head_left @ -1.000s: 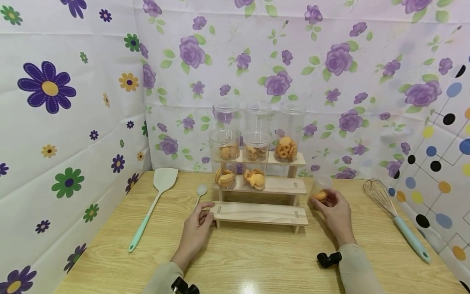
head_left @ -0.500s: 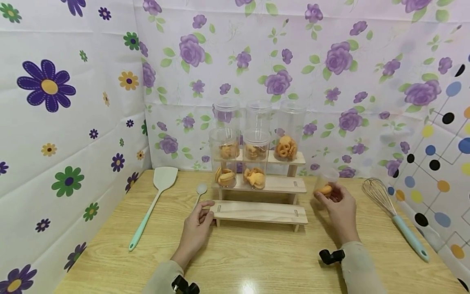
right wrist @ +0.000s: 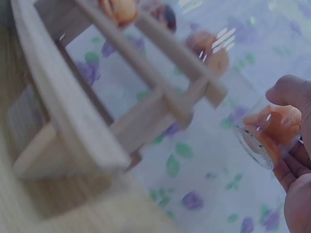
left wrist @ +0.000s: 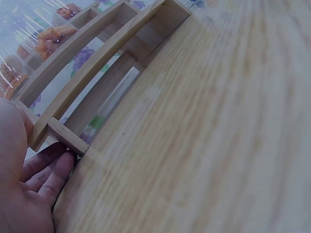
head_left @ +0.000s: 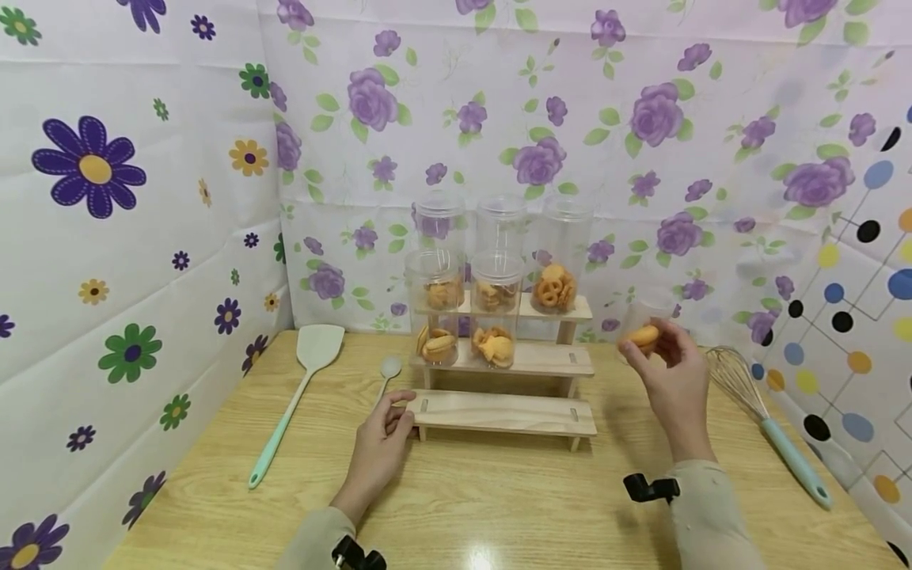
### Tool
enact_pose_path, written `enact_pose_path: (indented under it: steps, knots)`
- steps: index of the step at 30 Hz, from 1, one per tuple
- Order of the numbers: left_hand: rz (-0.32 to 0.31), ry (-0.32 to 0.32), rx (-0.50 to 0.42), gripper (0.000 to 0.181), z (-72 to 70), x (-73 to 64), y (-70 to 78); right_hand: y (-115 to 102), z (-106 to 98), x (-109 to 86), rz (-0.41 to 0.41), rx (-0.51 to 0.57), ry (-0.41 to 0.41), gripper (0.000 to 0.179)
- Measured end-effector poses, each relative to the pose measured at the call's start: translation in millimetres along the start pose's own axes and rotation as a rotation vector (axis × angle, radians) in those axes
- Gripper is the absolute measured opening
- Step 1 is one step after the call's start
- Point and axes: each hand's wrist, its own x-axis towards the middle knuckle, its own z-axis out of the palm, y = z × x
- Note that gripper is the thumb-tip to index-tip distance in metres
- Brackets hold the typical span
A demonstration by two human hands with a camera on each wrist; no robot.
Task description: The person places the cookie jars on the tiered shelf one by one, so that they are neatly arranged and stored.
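My right hand (head_left: 677, 372) grips a clear jar (head_left: 640, 339) with orange-brown cookies in its bottom, raised above the table to the right of a tiered wooden display stand (head_left: 499, 413). In the right wrist view the jar's round base (right wrist: 255, 148) tilts toward the stand, thumb and fingers around its side. My left hand (head_left: 383, 435) holds the left end of the stand's lowest step; in the left wrist view its fingers (left wrist: 60, 170) curl beside the short end leg. Two cookie jars (head_left: 493, 345) stand on the middle step. Three more, one with pretzels (head_left: 556, 289), occupy the top step.
A turner (head_left: 292, 412) with a mint handle lies at the left, and a small spoon (head_left: 390, 367) lies behind my left hand. At the right, a whisk (head_left: 765, 423) lies beyond my right hand. Flower-printed cloth (head_left: 442, 150) hangs behind the table.
My right hand has lifted the jar off the table and carried it up and to the right. The left hand keeps its place on the stand.
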Motion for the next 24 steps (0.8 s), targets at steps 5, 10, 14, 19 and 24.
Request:
enact_pose_path:
  steps: [5, 10, 14, 19, 24]
  knots:
    - [0.000, -0.001, -0.005, 0.030, -0.1, -0.1, 1.5, -22, 5, 0.7, -0.081, 0.040, -0.025, 0.054]
    - [0.013, 0.001, -0.013, 0.030, 0.5, -0.9, 0.9, -34, 13, -2.8, -0.102, 0.095, -0.075, 0.053]
    - [0.013, 0.001, -0.008, 0.030, 1.7, -0.8, -0.1, -36, 20, -6.2, -0.093, 0.113, -0.104, 0.056]
    - [0.018, -0.003, -0.011, 0.030, 1.3, -0.6, 1.1, -40, 32, -10.2, -0.100, 0.118, -0.140, 0.054]
    - [0.004, -0.002, -0.012, 0.031, 0.6, -0.3, 1.1, -41, 47, -11.6, -0.095, 0.083, -0.185, 0.055]
